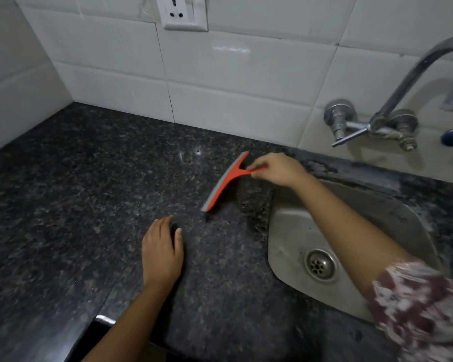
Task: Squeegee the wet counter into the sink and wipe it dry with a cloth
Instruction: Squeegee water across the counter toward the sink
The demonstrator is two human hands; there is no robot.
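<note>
An orange squeegee with a grey rubber blade lies angled on the dark speckled granite counter, just left of the steel sink. My right hand reaches across the sink's back corner and pinches the squeegee's short handle with its fingertips. My left hand rests palm down on the counter, below and to the left of the blade, holding nothing. No cloth is in view.
A chrome wall tap with a lever valve hangs over the sink at the right. White tiles line the back and left walls, with a power socket up top. The counter's front edge runs along the lower left.
</note>
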